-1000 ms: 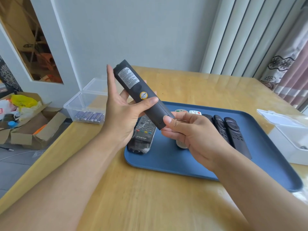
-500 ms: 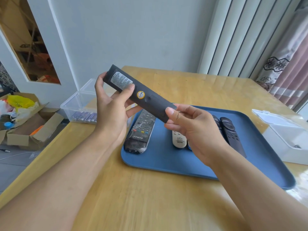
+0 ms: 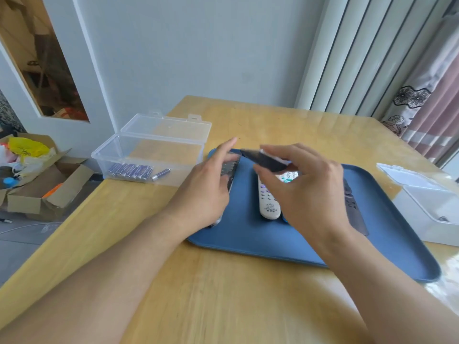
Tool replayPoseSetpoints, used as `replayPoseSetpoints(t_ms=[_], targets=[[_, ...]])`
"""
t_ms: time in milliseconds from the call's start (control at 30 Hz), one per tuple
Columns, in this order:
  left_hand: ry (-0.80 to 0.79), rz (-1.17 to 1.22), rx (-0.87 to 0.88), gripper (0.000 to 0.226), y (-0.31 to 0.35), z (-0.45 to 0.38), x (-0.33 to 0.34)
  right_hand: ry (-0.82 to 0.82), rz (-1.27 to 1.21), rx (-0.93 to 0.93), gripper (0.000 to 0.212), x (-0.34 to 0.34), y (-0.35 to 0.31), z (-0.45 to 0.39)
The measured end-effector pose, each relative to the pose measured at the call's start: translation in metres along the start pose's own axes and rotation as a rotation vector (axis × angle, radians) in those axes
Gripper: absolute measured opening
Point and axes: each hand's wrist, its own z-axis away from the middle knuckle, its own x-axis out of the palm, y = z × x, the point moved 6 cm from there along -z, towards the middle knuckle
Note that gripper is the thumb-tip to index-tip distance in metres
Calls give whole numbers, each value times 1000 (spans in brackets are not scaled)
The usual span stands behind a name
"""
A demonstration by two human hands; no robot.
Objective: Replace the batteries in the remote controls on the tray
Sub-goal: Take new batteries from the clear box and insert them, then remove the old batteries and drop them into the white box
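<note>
My right hand (image 3: 303, 192) holds a slim black remote (image 3: 263, 160) low over the blue tray (image 3: 248, 234), its tip pointing left; the image is blurred there. My left hand (image 3: 206, 192) hovers with fingers spread above a black plastic-wrapped remote (image 3: 229, 170) at the tray's left end and holds nothing. A white remote (image 3: 269, 203) lies in the middle of the tray. Dark remotes (image 3: 352, 209) lie further right, partly hidden behind my right hand.
A clear plastic box (image 3: 154, 155) with its lid open stands left of the tray and holds several purple batteries (image 3: 131, 171). A white box (image 3: 429, 207) sits at the right table edge. Cardboard boxes (image 3: 44, 192) with clutter are on the floor at the left.
My left hand has let go of the slim black remote. My right hand has lowered that remote toward the tray, and my left hand has dropped over the wrapped remote.
</note>
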Motion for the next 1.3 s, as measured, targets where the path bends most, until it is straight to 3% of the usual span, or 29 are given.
replayPoseSetpoints(t_ms=[133,233,333,533,700,767,933,1133,1300], targets=[[-32,-34,-76,76,-7,3,3,-151,78,-91,20,12,-5,3],[-14,-16,-100,72,-9,0,3,-388,234,-230,22,31,-9,11],[-20,-56,-138,73,-12,-1,3,-593,306,-205,25,46,-7,22],[-49,-54,-155,72,-13,-1,4,-642,291,-151,19,46,-3,21],[-93,-21,-126,49,-13,-2,8,-702,191,40,24,34,10,9],[-112,-41,-88,39,-14,-2,11,-724,285,72,27,26,22,4],[-188,-221,-38,37,-18,-1,21,-938,396,202,53,20,43,13],[-155,-244,-20,37,-16,0,20,-948,484,264,84,7,41,11],[-152,-244,-15,38,-14,0,20,-916,529,192,87,13,35,12]])
